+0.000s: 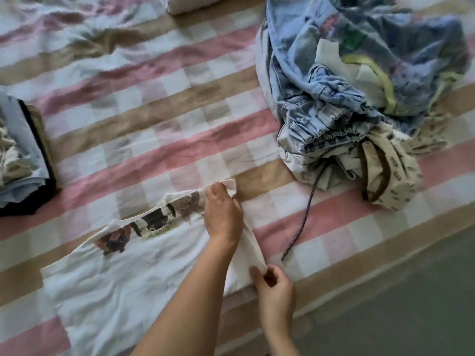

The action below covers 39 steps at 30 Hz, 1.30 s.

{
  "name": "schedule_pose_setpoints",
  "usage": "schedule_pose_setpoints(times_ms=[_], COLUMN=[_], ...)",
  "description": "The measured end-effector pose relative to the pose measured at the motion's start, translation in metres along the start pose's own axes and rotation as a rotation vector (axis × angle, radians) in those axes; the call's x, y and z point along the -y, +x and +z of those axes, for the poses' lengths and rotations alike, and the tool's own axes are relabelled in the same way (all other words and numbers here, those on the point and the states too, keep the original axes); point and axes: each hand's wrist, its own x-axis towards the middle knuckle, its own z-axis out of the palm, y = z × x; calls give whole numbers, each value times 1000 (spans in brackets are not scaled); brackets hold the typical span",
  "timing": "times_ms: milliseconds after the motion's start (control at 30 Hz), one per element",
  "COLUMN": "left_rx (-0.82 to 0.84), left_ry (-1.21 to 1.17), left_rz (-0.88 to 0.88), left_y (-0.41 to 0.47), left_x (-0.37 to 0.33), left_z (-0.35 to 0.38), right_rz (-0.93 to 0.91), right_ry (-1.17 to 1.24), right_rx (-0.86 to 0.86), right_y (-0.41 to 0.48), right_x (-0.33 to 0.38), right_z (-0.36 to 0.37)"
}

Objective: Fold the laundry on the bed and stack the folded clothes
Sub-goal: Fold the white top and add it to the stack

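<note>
The task is judged to be partly done. A small stack (23, 160) of folded clothes is seen at the left edge of the bed (154, 119), while a sizeable pile (359, 86) of unfolded laundry, denim and printed pieces among them, is left heaped at the far right, with a cord (303, 217) trailing out of it toward the near edge. Between the two, a white shirt (115, 291) with a band of cat prints is spread flat on the sheet, and its folding is judged to be only at the start: no fold can be made out in its body yet. The shirt's right edge is raised off the sheet and held at two points. Its far corner is gripped by the left hand (223, 217), whose fingers (218, 191) are curled over the cloth; its near end is pinched by the right hand (276, 289) between thumb and curled fingers. The rest of the shirt lies to the left of both hands, under the left forearm. The pile and the stack are well apart from either hand.
</note>
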Motion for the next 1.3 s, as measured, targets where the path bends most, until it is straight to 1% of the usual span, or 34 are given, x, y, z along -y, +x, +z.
schedule_pose_setpoints(times_ms=[100, 167, 233, 300, 400, 467, 533, 600, 667, 800, 933, 1000, 1033, 1067, 1100, 1133, 1167, 1200, 1267, 1300], left_rx=[1, 16, 26, 82, 202, 223, 210, 124, 8, -180, -265, -382, -458, -522, -548, -535, -489, -427, -325, -299], left_ry=[-82, -156, -299, -543, -1018, -1206, -1268, -1276, -1240, -1130, -1032, -882, -766, -674, -623, -607, -607, -612, -605, -597], left_rz=[62, 58, 10, -63, -182, -225, -241, -268, -296, -372, -455, -471, -481, -496, -516, -540, -566, -587, -601, -597], left_y=[3, 4, 5, 3, -3, -7, -13, -21, -30, -42, -46, -48, -50, -54, -60, -67, -76, -85, -101, -107], left_x=[4, 7, 14, 26, 59, 92, 126, 165, 203, 260, 290, 296, 297, 297, 296, 295, 294, 292, 287, 285], left_z=[-12, -22, -38, -64, -111, -143, -168, -188, -199, -202, -185, -176, -172, -170, -167, -165, -160, -155, -146, -143], right_rz=[-14, -72, -205, -439, -793, -925, -1004, -1097, -1148, -1147, -1104, -1075, -1058, -1034, -987, -909, -787, -632, -341, -262], right_ry=[104, 115, 84, 38, -9, -43, -84, -131, -174, -304, -506, -559, -552, -533, -506, -475, -448, -419, -351, -327], right_rx=[-40, -69, -96, -82, 7, 88, 180, 304, 426, 539, 703, 756, 733, 656, 529, 378, 255, 192, 205, 236], right_y=[-8, -21, -36, -54, -84, -107, -126, -145, -160, -177, -181, -176, -170, -160, -149, -136, -123, -111, -94, -89], right_x=[6, 13, 23, 34, 47, 48, 46, 40, 32, 13, 1, -1, 0, 3, 7, 13, 19, 25, 34, 35], right_z=[0, 2, 8, 16, 35, 54, 74, 98, 120, 154, 176, 177, 174, 172, 170, 167, 165, 164, 162, 162])
